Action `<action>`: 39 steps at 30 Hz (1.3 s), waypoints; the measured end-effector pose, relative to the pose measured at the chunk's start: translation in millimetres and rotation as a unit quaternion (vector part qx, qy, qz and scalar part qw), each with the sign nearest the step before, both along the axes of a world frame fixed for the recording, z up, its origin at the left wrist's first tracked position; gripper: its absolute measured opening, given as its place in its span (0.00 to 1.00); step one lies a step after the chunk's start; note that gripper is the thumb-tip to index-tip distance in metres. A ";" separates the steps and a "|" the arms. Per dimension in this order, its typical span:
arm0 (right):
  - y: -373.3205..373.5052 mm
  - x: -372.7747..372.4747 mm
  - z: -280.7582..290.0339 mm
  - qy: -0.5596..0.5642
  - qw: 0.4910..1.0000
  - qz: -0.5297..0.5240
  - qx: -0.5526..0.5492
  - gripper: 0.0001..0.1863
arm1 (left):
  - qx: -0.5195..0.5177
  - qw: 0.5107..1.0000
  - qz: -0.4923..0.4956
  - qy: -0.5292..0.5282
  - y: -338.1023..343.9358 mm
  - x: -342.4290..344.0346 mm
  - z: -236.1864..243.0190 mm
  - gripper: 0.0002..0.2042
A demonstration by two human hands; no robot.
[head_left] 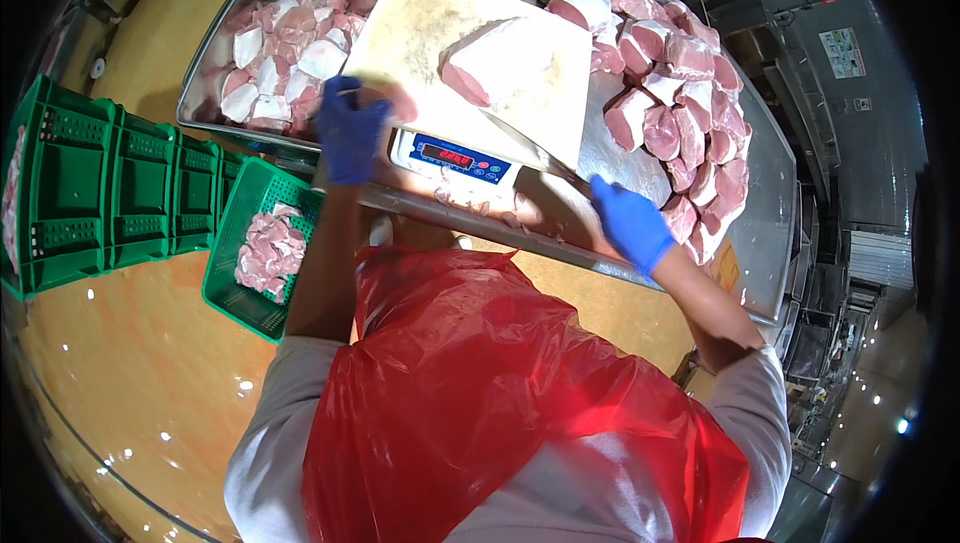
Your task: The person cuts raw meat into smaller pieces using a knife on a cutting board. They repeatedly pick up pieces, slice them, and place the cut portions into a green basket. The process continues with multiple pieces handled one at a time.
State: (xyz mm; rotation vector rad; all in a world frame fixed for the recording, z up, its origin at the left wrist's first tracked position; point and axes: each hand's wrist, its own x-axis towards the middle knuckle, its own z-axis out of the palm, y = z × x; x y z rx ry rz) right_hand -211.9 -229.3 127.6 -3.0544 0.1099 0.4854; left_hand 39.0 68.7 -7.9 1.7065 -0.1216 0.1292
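Observation:
My right hand (632,223), in a blue glove, is closed round the handle of a long knife (527,145), whose blade points up and left over the white cutting board (400,38). A large chunk of pale pink meat with a white fat layer (495,61) lies on the board near the blade tip. At the board's left edge my left hand (353,133), also gloved in blue, is closed on a small slice of meat (393,103), smeared by motion. Below the board shows the front of a digital scale (457,160) with a lit red display.
Left of the board stands a steel tub (200,93) holding many cut pieces. A heap of larger meat chunks (690,93) covers the right of the steel table (765,193). On the floor at left are a green crate with trimmings (228,288) and stacked green crates (80,183).

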 end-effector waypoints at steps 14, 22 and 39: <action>31.3 4.3 -53.8 -0.344 0.881 -0.217 0.243 0.11 | 0.284 0.952 0.026 -0.112 213.7 45.8 -19.8 0.16; 54.2 75.6 -4.8 -0.438 0.848 -0.141 0.262 0.07 | 0.215 0.884 -0.143 -0.390 12.4 67.6 65.0 0.11; -21.0 2.3 -41.3 -0.495 0.820 -0.250 0.140 0.09 | 0.449 0.845 -0.241 -0.161 -137.5 117.0 69.6 0.46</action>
